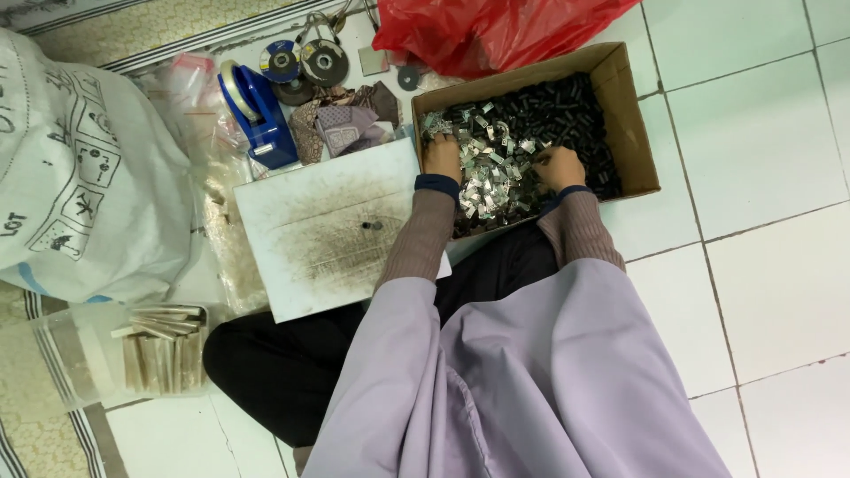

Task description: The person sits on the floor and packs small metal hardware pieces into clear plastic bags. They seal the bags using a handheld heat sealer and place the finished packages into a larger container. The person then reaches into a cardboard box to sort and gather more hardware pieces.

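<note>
Both hands work inside a cardboard box (630, 115) that sits on the white tiled floor (761, 177), its long axis running from the person's near left toward the far right, with its open top facing up. The box holds a heap of small shiny metal clips (487, 173) nearest the hands and a mass of small black pieces (549, 106) beyond them, toward the far wall of the box.

The left hand (442, 156) lies palm down on the clips, fingers curled into the pile; whether its grip has closed on any clip cannot be told (the fingertips are buried). The right hand (560, 167) rests just to the right of it, across the heap, knuckles up and fingers bent into the clips and black pieces; its grip is likewise too hidden to judge. The clips lie every way, with no common direction.

To the left of the left hand, touching the box's near corner, lies a white board (319, 230) smudged dark, with a small dark piece (372, 225) on it. Beyond the board stands a blue tape dispenser (258, 115), with round grinding discs (310, 64) behind it. A red plastic bag (496, 31) lies past the box's far wall, and a large white sack (80, 168) sits well to the left.
</note>
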